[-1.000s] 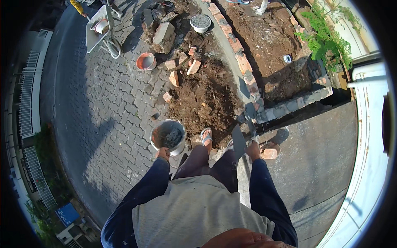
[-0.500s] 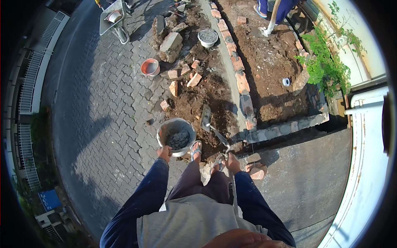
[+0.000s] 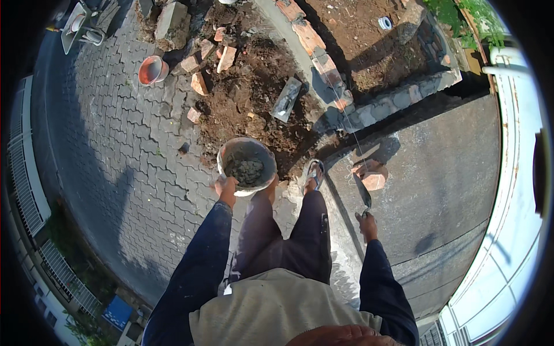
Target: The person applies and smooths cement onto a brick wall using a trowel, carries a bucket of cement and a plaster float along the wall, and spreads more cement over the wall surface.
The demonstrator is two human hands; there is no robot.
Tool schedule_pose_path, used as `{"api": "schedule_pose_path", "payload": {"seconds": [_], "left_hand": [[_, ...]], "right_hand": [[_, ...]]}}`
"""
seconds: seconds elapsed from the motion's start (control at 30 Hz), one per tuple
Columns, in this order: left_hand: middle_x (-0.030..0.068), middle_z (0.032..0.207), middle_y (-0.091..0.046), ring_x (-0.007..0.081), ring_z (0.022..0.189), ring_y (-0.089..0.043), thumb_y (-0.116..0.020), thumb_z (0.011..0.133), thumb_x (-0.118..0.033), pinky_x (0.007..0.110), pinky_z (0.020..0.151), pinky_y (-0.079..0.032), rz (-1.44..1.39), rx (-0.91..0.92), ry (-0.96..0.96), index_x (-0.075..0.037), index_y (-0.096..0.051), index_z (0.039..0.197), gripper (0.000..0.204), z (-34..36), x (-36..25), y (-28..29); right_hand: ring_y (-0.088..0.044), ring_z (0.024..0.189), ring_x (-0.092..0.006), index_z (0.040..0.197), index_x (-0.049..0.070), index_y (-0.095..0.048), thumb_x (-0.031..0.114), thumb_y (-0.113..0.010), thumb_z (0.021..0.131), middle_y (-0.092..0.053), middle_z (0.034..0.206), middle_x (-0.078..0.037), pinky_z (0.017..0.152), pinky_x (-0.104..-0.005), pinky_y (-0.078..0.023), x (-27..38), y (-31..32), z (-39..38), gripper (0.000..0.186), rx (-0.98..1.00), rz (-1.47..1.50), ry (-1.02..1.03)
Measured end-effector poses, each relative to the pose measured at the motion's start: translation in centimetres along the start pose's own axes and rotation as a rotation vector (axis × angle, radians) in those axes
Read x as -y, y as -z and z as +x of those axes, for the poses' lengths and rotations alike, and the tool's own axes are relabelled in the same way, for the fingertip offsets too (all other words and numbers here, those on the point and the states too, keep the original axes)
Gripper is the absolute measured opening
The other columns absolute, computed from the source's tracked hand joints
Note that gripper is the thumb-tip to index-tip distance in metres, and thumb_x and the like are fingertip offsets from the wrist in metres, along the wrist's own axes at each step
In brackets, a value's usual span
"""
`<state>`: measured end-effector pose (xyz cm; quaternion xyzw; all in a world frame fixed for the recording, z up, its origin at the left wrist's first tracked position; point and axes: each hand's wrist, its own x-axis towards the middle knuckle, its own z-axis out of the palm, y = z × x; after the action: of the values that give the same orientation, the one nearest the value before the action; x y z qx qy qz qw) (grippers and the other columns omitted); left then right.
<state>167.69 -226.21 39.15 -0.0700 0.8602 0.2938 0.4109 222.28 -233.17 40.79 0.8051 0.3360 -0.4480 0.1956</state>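
My left hand [image 3: 226, 187] grips the rim of a whitish bucket [image 3: 221, 158] holding lumpy grey mortar [image 3: 245, 172]. My right hand [image 3: 366, 224] is closed round the handle of a metal trowel [image 3: 362, 191], its blade pointing up and away from me beside a broken brick [image 3: 374, 176] on the concrete slab. A flat rectangular metal tool [image 3: 287, 98] with grey smears lies on the dirt ahead. A thin string [image 3: 355, 136] runs from near that brick toward the low brick edging [image 3: 309, 37]. My sandalled right foot [image 3: 313, 179] stands at the slab's edge.
Paving [image 3: 133, 144] spreads left, with a wheelbarrow [image 3: 75, 32] and an orange bucket [image 3: 153, 70]. Rubble [image 3: 173, 26] lies on dirt ahead. A bordered soil bed [image 3: 369, 55] with plants [image 3: 467, 23] is at upper right, a dark gap along it, and a white metal gate [image 3: 502, 190] stands at right.
My right hand with the trowel has swung right, away from the bucket and the flat tool. My view has shifted, and the other person with the shovel has left the frame.
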Motion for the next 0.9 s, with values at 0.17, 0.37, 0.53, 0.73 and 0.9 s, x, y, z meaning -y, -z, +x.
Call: {"api": "schedule_pose_path", "payload": {"seconds": [0.17, 0.37, 0.53, 0.73, 0.9], "left_hand": [[0.0056, 0.075, -0.056, 0.0207, 0.064, -0.051, -0.06, 0.062, -0.003, 0.034, 0.06, -0.043, 0.351, 0.067, -0.21, 0.001, -0.058, 0.097, 0.035, 8.9, 1.0, -8.1], [0.0009, 0.063, -0.053, 0.0103, 0.055, -0.045, -0.06, 0.067, -0.002, 0.026, 0.051, -0.037, 0.227, 0.274, -0.562, 0.001, -0.058, 0.079, 0.012, 17.0, 0.5, -17.5], [-0.0034, 0.06, -0.048, 0.0049, 0.054, -0.039, -0.068, 0.083, -0.021, 0.023, 0.048, -0.031, 0.36, 0.309, -0.755, -0.002, -0.058, 0.075, 0.023, 19.6, -0.8, -21.0], [-0.0075, 0.06, -0.035, 0.0041, 0.056, -0.026, -0.058, 0.092, -0.041, 0.025, 0.047, -0.023, 0.603, 0.276, -0.959, -0.006, -0.053, 0.068, 0.042, 19.8, -1.0, -24.8], [-0.0045, 0.053, -0.035, 0.0056, 0.05, -0.029, -0.059, 0.09, -0.043, 0.027, 0.044, -0.025, 0.629, 0.257, -1.094, -0.005, -0.051, 0.063, 0.047, 20.3, 1.2, -26.9]], "right_hand": [[-0.06, 0.097, -0.0387, 0.11, 0.008, -0.057, 0.043, -0.059, 0.083, -0.063, 0.102, -0.023, 0.082, -0.0442, -0.046, 12.2, -7.8, 11.0, 0.044, -0.026, 0.081, 0.326], [-0.061, 0.084, -0.0394, 0.106, 0.006, -0.057, 0.024, -0.066, 0.08, -0.064, 0.086, -0.02, 0.071, -0.0413, -0.048, 22.2, -13.8, 24.3, 0.033, -0.183, 0.077, 0.712], [-0.062, 0.082, -0.0381, 0.106, 0.004, -0.058, 0.018, -0.065, 0.08, -0.064, 0.086, -0.019, 0.069, -0.0388, -0.049, 25.1, -16.2, 31.4, 0.031, -0.186, 0.241, 0.932], [-0.061, 0.079, -0.0309, 0.095, 0.004, -0.06, 0.013, -0.07, 0.069, -0.062, 0.085, -0.011, 0.067, -0.0379, -0.049, 26.1, -15.6, 35.0, 0.03, -0.615, -0.158, 1.131], [-0.058, 0.083, -0.0259, 0.087, 0.008, -0.055, 0.012, -0.064, 0.071, -0.057, 0.081, -0.006, 0.069, -0.0378, -0.044, 28.3, -13.4, 35.1, 0.019, -0.874, -0.619, 1.169]]}}
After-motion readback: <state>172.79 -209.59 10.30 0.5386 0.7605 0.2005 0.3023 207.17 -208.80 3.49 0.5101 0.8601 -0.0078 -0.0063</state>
